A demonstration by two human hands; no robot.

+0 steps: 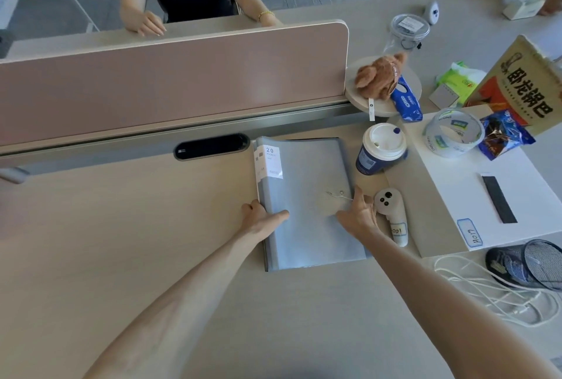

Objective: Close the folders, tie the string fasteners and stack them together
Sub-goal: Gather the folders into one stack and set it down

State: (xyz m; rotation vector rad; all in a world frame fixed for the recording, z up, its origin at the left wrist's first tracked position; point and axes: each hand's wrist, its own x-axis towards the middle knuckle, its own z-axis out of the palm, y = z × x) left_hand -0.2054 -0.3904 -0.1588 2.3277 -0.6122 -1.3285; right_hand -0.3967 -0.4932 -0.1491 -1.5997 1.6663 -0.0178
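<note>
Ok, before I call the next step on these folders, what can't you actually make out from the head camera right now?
- Whether the string is wound on its button: too thin, and the right hand covers its end.
- How many folders are stacked: only edges show along the spine, under the left hand.
- Small print on the folder label: too small beyond "20".

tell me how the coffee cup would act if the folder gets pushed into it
The cup stands upright beside the folder, tall on a narrow base, so it would probably tip rather than slide. Its lid looks seated, which may limit spills. How full or heavy it is can't be told.
</note>
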